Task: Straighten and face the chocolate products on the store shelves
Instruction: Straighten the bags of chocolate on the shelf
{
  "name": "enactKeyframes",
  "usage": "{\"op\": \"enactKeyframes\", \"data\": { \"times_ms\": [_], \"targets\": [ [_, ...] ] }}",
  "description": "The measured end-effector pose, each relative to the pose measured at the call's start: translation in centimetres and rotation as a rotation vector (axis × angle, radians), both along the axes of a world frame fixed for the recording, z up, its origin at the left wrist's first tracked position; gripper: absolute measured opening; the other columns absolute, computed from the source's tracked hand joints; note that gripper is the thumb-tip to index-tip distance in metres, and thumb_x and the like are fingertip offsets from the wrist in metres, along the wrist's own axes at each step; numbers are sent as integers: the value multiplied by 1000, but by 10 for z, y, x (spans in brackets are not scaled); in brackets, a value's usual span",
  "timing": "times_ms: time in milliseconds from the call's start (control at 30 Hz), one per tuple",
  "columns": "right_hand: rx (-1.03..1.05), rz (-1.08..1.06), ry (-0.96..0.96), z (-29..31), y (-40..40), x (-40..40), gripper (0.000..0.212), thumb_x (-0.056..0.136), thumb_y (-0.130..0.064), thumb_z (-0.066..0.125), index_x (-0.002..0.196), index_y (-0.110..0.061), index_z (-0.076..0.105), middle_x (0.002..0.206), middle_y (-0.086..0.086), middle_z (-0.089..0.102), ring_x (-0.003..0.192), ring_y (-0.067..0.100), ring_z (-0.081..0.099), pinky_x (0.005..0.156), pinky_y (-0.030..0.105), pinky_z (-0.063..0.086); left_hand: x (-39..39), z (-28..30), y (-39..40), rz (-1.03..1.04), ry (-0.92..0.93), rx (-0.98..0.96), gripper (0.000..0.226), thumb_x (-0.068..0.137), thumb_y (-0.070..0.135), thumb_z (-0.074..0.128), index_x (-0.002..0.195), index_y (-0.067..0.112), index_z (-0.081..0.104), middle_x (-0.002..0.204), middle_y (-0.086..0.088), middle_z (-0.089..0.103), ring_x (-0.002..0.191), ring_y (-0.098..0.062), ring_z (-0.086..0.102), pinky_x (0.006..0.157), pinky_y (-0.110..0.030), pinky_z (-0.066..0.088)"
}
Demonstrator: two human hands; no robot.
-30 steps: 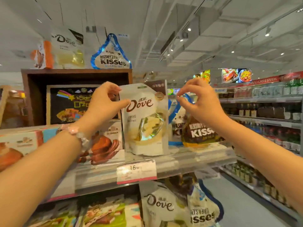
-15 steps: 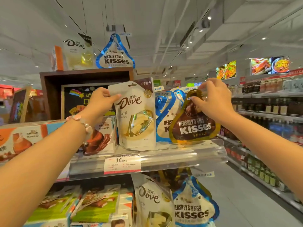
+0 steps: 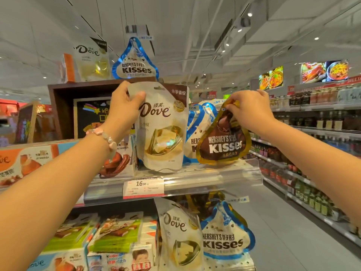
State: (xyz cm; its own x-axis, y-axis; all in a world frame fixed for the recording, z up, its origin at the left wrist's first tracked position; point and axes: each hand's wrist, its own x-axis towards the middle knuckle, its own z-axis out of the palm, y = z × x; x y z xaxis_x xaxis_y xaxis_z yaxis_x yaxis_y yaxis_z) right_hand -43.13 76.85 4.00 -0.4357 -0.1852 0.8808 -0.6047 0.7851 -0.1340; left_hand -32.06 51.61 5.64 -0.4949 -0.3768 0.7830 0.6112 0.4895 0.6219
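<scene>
Pinching upright front-facing Dove pouch (image 3: 163,130) top, left hand (image 3: 125,106), right hand (image 3: 252,109) gripping tilted brown Kisses bag (image 3: 222,145) tip

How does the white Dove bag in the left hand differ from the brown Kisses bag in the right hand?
The Dove bag is white and roughly rectangular; the Kisses bag is brown, gold-edged and drop-shaped. The Dove bag stands nearly upright; the Kisses bag tilts. Both face forward on the same shelf, each held by its top.
</scene>
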Motion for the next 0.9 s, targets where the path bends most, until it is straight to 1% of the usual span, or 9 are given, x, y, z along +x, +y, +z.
{"op": "enactKeyframes", "data": {
  "times_ms": [233,367,467,567,633,700,733,800,900],
  "targets": [
    [-41,35,118,8,4,38,19,92,-22,53,103,-19,68,101,7,69,103,31,57,98,38,28,13,12,23,-7,94,-85,12,94,10,50,105,13,48,110,-10,63,95,-15,66,78,-31,57],
    [-11,60,140,11,10,65,21,91,-21,56,106,-17,69,104,10,69,100,35,59,89,44,43,29,12,31,-50,121,-135,10,93,9,51,100,16,49,104,-9,65,89,-11,68,71,-25,56],
    [-2,81,153,9,10,85,22,90,-19,56,107,-16,69,104,10,70,100,34,60,90,45,45,43,8,40,-79,67,-175,13,93,9,53,103,17,53,99,-4,67,84,-9,69,65,-21,55],
    [-3,110,127,8,10,100,22,88,-20,58,107,-19,70,104,9,70,99,33,61,85,43,47,64,0,46,-101,3,-186,13,92,10,55,94,22,60,78,7,71,73,-5,70,58,-17,52],
    [18,103,111,5,12,108,20,87,-21,61,104,-16,71,92,11,70,89,35,61,71,37,44,79,-9,47,-112,-28,-220,16,92,9,55,87,23,62,68,13,70,67,-2,68,56,-16,52],
    [94,111,55,-3,12,118,19,87,-23,63,99,-12,73,73,9,63,73,32,55,63,32,36,91,-21,44,-119,-101,-258,13,92,11,56,88,20,65,71,9,72,69,-6,69,60,-21,55],
    [146,139,16,-8,11,123,19,86,-24,64,98,-12,73,71,9,62,71,31,55,62,34,39,97,-27,42,-123,-146,-266,11,92,13,56,90,18,66,76,4,73,72,-10,70,63,-23,56],
    [236,220,-80,-17,8,133,21,85,-27,64,97,-12,74,83,13,70,78,31,60,68,38,47,108,-41,39,-150,-212,-275,12,91,14,57,90,19,67,78,2,74,71,-10,70,62,-20,56],
    [290,298,-197,-31,0,144,17,83,-18,66,95,-10,74,92,10,71,79,19,58,70,24,40,119,-64,34,-218,-279,-293,17,90,10,57,81,20,67,61,11,70,54,0,63,47,-11,46]
  ]
}}
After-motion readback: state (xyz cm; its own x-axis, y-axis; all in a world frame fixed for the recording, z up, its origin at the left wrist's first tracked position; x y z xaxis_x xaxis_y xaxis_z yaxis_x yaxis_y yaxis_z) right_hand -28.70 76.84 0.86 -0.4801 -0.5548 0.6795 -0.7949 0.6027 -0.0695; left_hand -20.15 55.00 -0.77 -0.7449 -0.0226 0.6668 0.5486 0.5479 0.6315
